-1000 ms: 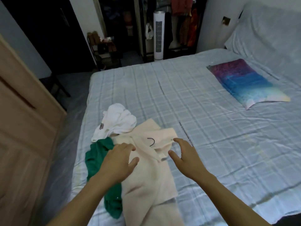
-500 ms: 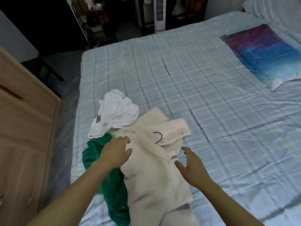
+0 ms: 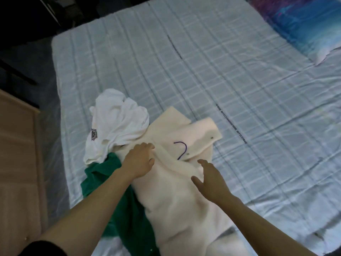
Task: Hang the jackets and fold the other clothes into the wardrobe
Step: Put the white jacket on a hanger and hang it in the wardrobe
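A: Where's the jacket?
B: Cream jacket [image 3: 177, 191] lies on the bed [image 3: 239, 89], near-left part, collar end far. Its near end runs off the bottom edge, cut off. Purple hanger hook [image 3: 181, 149] pokes out at the collar; rest of the hanger is hidden under the fabric.
A: Hands?
B: Left hand [image 3: 139, 161] rests on the jacket's left collar edge, fingers bent onto the fabric. Can't tell if it actually pinches it. Right hand [image 3: 212, 179] is spread, fingers relaxed, over the jacket's right side; contact unclear.
A: Other clothes?
B: White garment [image 3: 116, 124] crumpled far-left of the jacket, small blurred logo, unreadable. Green garment [image 3: 110, 191] near-left, partly under the left forearm and the jacket.
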Demonstrator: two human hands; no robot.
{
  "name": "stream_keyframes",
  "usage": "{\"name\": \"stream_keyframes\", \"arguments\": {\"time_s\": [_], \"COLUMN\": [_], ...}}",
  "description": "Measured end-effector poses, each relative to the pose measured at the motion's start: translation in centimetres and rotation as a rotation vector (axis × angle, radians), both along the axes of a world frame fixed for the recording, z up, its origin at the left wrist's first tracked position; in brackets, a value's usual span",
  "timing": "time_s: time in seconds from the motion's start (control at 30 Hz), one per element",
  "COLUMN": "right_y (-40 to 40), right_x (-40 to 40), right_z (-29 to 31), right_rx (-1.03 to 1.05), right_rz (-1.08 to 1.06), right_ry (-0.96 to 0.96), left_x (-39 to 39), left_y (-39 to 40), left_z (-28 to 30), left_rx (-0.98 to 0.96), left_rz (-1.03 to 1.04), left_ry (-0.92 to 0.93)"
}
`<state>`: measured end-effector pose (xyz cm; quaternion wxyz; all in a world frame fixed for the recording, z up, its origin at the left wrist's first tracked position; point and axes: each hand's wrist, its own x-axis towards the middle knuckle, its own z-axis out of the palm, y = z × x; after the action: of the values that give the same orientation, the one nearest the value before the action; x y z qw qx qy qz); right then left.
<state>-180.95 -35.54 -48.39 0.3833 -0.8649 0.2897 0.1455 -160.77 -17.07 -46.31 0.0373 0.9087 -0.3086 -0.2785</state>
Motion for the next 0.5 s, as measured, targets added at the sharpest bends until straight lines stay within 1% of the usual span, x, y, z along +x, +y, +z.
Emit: {"name": "stream_keyframes", "arguments": {"time_s": [0.13, 0.27, 0.37, 0.5], "right_y": [0.7, 1.5, 2.3, 2.8], "right_x": [1.0, 1.1, 0.9, 0.3], "right_z": [-2.4, -4.6, -5.7, -6.7], "right_rx": [-0.012, 0.012, 0.056, 0.035], "right_rz": [-0.017, -0.053, -0.076, -0.120], "right_ry": [0.080, 0.159, 0.214, 0.269], "left_x": [1.1, 1.7, 2.2, 2.2], "left_y": [-0.9, -0.9, -0.4, 0.1], "left_z": [-2.8, -5.1, -6.3, -7.5], "left_rx": [0.032, 0.077, 0.171, 0.235], "left_rz": [-0.111, -0.130, -0.167, -0.170], "left_ry": [0.008, 0.077, 0.095, -0.009]}}
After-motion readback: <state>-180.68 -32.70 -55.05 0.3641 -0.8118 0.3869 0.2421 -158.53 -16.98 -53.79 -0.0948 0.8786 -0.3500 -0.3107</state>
